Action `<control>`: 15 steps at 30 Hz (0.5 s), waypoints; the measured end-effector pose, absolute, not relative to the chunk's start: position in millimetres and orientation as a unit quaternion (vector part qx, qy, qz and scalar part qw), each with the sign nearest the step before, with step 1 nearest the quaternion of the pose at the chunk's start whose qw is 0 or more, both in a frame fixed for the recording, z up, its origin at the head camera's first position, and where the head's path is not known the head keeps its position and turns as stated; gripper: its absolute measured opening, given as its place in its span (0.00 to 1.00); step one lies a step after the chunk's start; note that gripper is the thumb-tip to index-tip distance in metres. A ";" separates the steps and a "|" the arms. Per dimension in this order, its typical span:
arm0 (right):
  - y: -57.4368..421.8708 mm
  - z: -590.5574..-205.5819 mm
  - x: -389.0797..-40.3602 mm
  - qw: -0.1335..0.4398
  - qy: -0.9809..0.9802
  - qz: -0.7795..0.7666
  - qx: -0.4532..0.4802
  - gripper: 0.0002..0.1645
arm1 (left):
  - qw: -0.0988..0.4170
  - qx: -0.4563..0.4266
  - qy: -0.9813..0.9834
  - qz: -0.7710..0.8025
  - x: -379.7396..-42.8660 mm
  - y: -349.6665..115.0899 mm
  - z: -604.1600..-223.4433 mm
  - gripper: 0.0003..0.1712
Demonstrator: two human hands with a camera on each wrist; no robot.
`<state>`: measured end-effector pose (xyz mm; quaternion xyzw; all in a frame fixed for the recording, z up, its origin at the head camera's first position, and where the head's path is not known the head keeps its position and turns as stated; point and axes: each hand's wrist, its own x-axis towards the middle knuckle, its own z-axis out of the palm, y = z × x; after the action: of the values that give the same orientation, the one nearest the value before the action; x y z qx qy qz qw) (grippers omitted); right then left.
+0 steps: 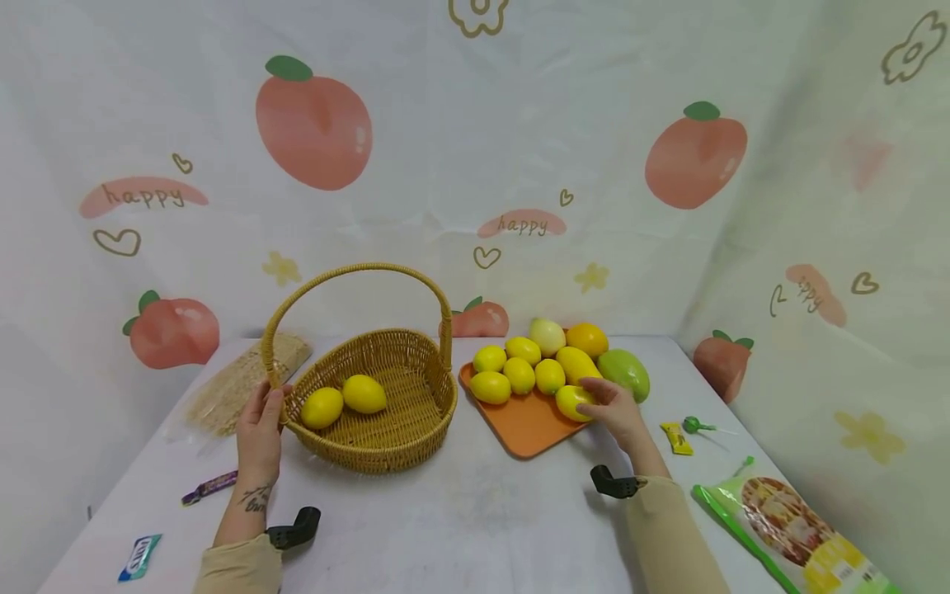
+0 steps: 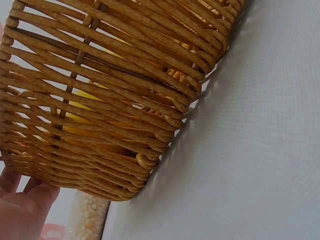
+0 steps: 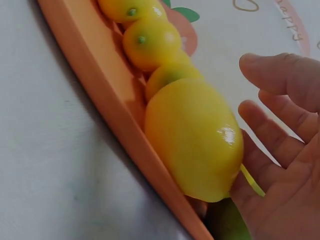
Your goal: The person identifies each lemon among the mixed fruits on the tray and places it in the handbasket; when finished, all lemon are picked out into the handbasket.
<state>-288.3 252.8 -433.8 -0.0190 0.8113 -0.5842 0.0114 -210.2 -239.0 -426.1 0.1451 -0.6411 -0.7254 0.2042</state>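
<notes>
At the left, my left hand (image 1: 260, 433) grips the rim of a woven wicker basket (image 1: 364, 458) where its tall handle joins. Two lemons, a nearer one (image 1: 322, 408) and another (image 1: 364, 394), lie inside the basket. My right hand (image 1: 622, 417) reaches over the right side of an orange tray (image 1: 527, 433). Its fingers are spread around a lemon (image 3: 192, 140) at the tray's edge, with the thumb apart from the fruit in the right wrist view. Several more lemons (image 1: 519, 375) sit on the tray behind it. The left wrist view shows fingertips against the basket's woven side (image 2: 100, 115).
Behind the tray's lemons are a mango (image 1: 623, 373), an orange fruit (image 1: 587, 340) and a pale round one (image 1: 547, 337). A yellow candy (image 1: 677, 439), lollipop (image 1: 693, 425) and green food bag (image 1: 787, 528) lie right. Left are wrapped sweets (image 1: 139, 558) and a clear bag (image 1: 230, 388).
</notes>
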 end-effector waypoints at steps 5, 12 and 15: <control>249.0 -441.1 -291.7 0.007 0.819 -0.574 -0.009 0.33 | 0.211 0.143 -0.639 -0.726 -209.3 -238.4 -425.6 0.30; 242.8 -445.6 -294.0 0.031 0.847 -0.531 0.009 0.34 | 0.202 0.144 -0.644 -0.723 -209.1 -238.2 -424.6 0.31; 239.9 -447.7 -294.5 0.044 0.856 -0.515 0.009 0.35 | 0.200 0.144 -0.646 -0.723 -209.6 -238.9 -425.6 0.31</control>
<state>-294.5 239.9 -447.7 0.0088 0.8562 -0.5147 0.0438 -209.6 -238.9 -425.6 0.1440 -0.6455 -0.7229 0.1998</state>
